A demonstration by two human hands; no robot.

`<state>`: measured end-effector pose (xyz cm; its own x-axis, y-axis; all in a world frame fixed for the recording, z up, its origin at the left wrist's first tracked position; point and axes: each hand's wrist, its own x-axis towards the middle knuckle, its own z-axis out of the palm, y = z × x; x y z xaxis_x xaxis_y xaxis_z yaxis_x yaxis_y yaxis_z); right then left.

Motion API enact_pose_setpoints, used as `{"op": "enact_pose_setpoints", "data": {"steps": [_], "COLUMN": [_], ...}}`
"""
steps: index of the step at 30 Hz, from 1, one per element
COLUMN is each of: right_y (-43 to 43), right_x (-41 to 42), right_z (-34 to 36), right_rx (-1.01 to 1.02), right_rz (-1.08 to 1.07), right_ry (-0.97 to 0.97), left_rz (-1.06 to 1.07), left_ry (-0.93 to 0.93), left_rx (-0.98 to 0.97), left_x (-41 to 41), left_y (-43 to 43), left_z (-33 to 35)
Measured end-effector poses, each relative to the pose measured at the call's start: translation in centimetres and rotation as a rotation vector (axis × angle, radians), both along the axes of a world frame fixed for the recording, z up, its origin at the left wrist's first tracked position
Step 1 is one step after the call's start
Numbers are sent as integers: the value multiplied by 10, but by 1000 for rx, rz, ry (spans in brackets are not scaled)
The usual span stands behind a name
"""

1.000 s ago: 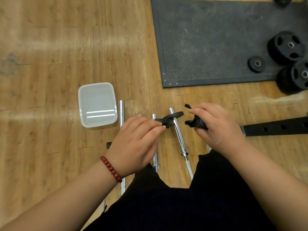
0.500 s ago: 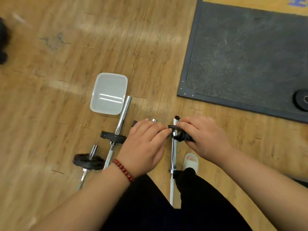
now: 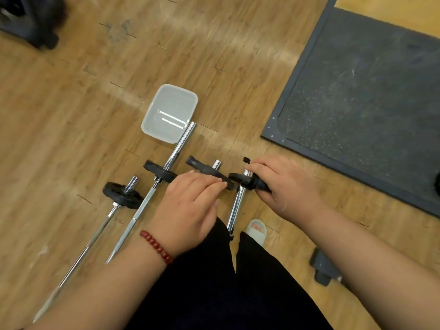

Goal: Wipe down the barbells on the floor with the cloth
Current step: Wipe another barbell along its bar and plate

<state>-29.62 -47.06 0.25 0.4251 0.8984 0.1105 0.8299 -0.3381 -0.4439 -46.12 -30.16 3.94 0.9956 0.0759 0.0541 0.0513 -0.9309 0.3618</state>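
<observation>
Chrome barbells (image 3: 175,148) lie on the wooden floor (image 3: 71,115) beneath the fingers (image 3: 204,184). Since a second ago both hands have sunk to the bar ends. The left hand (image 3: 188,210) has its fingers pressed flat on a black round plate (image 3: 202,169), and the right hand (image 3: 288,186) grips a black plastic collar (image 3: 258,184). No cloth is visible, so wiping seems unstarted.

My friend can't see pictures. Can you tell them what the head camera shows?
A person's right hand grips a black clip at the end of a chrome barbell on a wooden floor, while the left hand touches a black plate beside it. A pale plastic tub and dark mat lie beyond.
</observation>
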Motion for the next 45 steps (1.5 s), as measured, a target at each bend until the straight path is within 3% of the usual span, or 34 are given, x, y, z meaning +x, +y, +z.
{"op": "enact_pose_setpoints", "data": {"steps": [12, 23, 30, 35, 38, 42, 45], "right_y": [89, 173, 198, 215, 219, 230, 240], "right_x": [-6, 5, 58, 89, 101, 105, 98], "right_z": [-21, -61, -157, -264, -334, -425, -490], "right_rx": [-30, -129, -175, -125, -166, -216, -238], "right_rz": [303, 327, 296, 436, 441, 216, 62], "right_ry": [-4, 17, 54, 68, 130, 410, 621], "left_rz": [181, 232, 381, 482, 654, 1085, 1242], "left_ry": [-43, 17, 182, 163, 202, 414, 361], "left_rx": [-29, -124, -133, -176, -219, -453, -619], "left_x": [-27, -21, 11, 46, 56, 75, 87], "left_y": [49, 137, 162, 150, 133, 111, 98], "left_z": [-32, -73, -172, -286, -358, -443, -493]}}
